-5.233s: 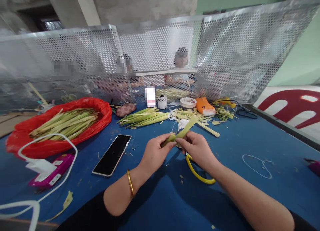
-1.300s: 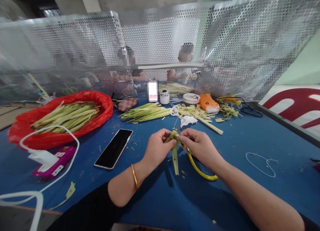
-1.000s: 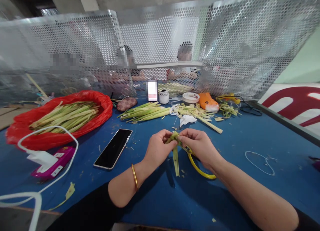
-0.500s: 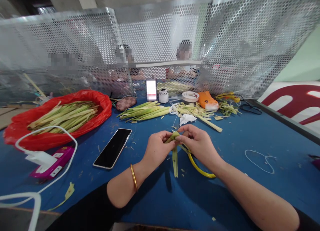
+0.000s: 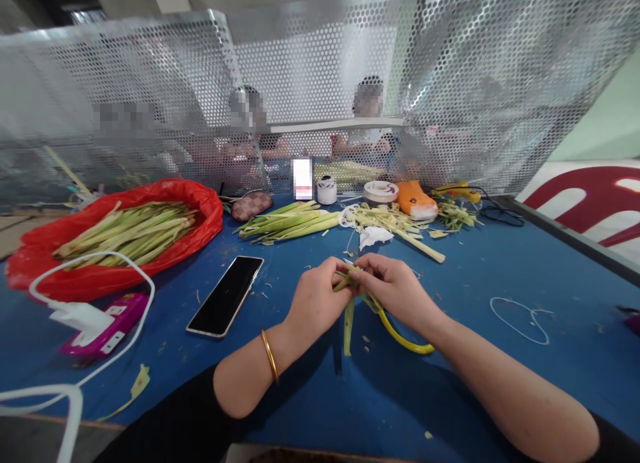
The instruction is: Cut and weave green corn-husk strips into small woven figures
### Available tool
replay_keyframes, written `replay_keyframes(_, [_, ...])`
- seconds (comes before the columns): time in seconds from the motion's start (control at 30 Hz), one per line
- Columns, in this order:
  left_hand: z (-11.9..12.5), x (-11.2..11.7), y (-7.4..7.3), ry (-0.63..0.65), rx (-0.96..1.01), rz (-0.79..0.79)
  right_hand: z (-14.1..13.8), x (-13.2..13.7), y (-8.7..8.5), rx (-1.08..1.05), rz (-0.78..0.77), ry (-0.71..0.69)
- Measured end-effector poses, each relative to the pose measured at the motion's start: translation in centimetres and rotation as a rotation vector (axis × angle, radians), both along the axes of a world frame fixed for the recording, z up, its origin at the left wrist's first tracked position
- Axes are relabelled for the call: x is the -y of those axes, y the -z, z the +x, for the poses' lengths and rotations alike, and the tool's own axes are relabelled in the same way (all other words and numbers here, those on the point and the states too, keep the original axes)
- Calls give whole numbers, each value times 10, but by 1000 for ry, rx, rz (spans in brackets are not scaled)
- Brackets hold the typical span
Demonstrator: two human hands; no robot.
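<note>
My left hand [image 5: 320, 291] and my right hand [image 5: 393, 283] meet over the middle of the blue table, both closed in a pinch. Between their fingertips is a folded green leaf strip [image 5: 349, 326], one end hanging straight down toward the tabletop. Its folded part is mostly covered by my fingers. Under my right hand, the yellow curved handle [image 5: 407, 343] of a tool shows; the rest of it is hidden. A gold bangle [image 5: 270, 356] circles my left wrist.
A red bag [image 5: 30, 263] of leaf strips lies left, near a purple power strip [image 5: 107, 326] and a phone [image 5: 227, 296]. Behind my hands are a leaf bundle [image 5: 290, 223], scraps [image 5: 385, 221], tape roll [image 5: 381, 192] and crumpled white tissue [image 5: 374, 237]. Perforated metal screen [image 5: 320, 63] stands beyond; people sit behind it.
My fingers have closed further over the folded part of the leaf strip. The left hand has shifted slightly right, and the hanging end has turned narrower and swung a little left.
</note>
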State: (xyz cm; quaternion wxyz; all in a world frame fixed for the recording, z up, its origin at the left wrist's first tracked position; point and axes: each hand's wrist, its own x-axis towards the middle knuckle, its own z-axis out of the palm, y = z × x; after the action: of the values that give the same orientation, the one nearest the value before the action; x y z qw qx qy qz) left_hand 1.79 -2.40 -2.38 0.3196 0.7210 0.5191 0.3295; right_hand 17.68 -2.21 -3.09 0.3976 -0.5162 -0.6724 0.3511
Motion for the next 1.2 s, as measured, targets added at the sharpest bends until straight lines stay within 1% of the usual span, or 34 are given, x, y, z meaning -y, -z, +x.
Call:
replay_keyframes(0.13, [1,1,0,2,-40,5,-3,1,-2,-181,-98,-4])
replay_keyframes(0.23, [0,1,2,36,-21,-23,-3,2,-4,-287,-143,54])
replay_keyframes(0.3, [-1,0,3,76,-10,-38,-3,3,-6,-342,-166,87])
replay_keyframes(0.4, [-2,-1,5,157,-47,-56,-2,3,-8,-408,-217,91])
replay_keyframes(0.47, [-3,-1,5,229,-85,-77,-2,2,-8,-420,-216,104])
replay_keyframes(0.57, [-3,1,3,351,-124,-129,-1,-1,-7,-422,-166,136])
replay_keyframes(0.67, [-2,2,-1,420,-104,-205,1,-5,-7,-464,-126,180])
replay_keyframes(0.8, [0,3,-7,437,27,-348,8,-10,-11,-542,-73,248])
replay_keyframes(0.93, [0,2,-9,474,174,-432,11,-11,-17,-578,-32,321])
replay_keyframes(1.07, [1,3,-10,457,298,-548,9,-9,-19,-571,-24,316])
replay_keyframes(1.2, [4,6,-8,401,293,-577,7,-7,-18,-563,36,285])
